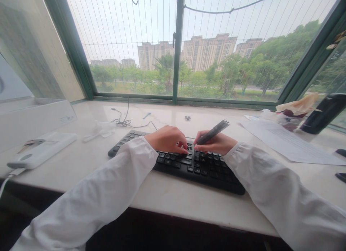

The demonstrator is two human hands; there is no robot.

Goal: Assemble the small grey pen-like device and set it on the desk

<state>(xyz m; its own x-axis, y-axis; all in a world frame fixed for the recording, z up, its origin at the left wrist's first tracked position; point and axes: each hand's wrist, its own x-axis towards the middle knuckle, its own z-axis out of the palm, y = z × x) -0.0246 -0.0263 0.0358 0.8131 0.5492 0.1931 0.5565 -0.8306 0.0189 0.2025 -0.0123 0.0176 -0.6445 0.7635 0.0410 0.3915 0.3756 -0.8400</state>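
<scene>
A black keyboard (200, 175) lies at a slant on the white counter, with a small light patch (190, 145) among its keys between my hands. My left hand (169, 139) is closed, its fingers curled down against the keyboard and the thumb at the keys; the fingertips are partly hidden. My right hand (216, 142) grips a dark grey pen-like tool (213, 131), tilted up to the right, several thin prongs at its upper end. Its lower tip is near the light patch; contact cannot be made out. Behind the keyboard sit small dark pieces (187, 118).
A thin black cable (124, 122) and a small blue stick (146, 115) lie behind. Left are a white power bank (43, 150) with keys on it, a crumpled wrapper (100, 130) and a white box (35, 117). Right are papers (286, 141) and a black cylinder (324, 112).
</scene>
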